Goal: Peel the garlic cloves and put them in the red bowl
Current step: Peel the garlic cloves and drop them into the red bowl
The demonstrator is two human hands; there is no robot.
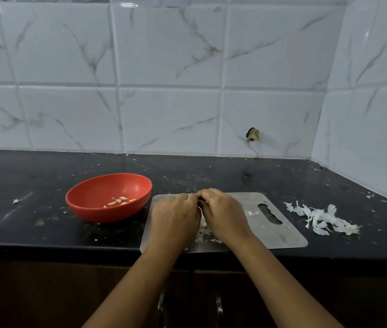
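Observation:
A red bowl [85, 197] stands on the black counter at the left, with several peeled garlic cloves [119, 201] lying in it. Both hands are over a steel cutting board [270, 230]. My left hand [175, 216] and my right hand [223, 211] meet with curled fingers at their tips, pinching something small between them; it is almost wholly hidden, and only a bit of white skin [200, 207] shows. Loose garlic skins [203, 230] lie on the board under my hands.
A pile of white garlic peels [322, 218] lies on the counter right of the board. Tiled walls close the back and the right side. The black counter [33, 223] carries scattered skin flecks. Cabinet doors with handles sit below the front edge.

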